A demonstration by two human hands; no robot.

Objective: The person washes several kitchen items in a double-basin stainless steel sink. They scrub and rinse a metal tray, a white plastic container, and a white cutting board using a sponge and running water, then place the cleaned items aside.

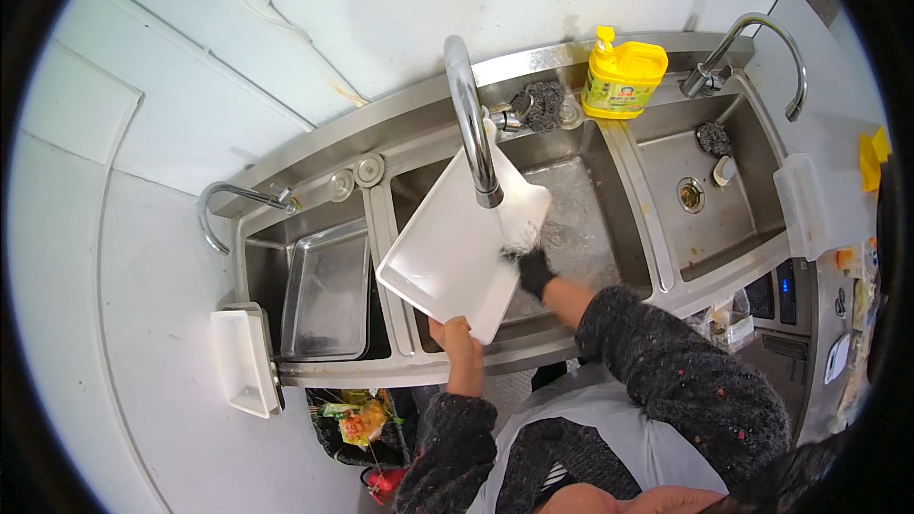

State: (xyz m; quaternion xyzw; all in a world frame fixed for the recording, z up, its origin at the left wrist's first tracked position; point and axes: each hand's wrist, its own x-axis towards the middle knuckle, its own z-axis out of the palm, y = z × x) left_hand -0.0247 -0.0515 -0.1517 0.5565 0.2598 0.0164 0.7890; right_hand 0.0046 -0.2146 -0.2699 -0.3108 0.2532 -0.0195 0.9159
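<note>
A shallow white plastic tray (443,243) is held tilted over the middle sink basin (628,228), under the arched chrome faucet (471,121). My bare left hand (457,339) grips the tray's near rim. My right hand (537,275), in a black glove, is at the tray's right edge, blurred by motion. Its fingers are closed around what looks like a wire scourer (511,254), mostly hidden by the hand. Water (578,221) ripples in the basin beneath, and wet streaks cover the tray's right side.
A metal pan (328,293) leans in the left basin; white containers (243,360) hang beside it. Behind stand a scourer (543,103) and a yellow detergent jug (625,78). The right basin (714,228) holds another scourer (712,138). A trash bag (364,428) sits below.
</note>
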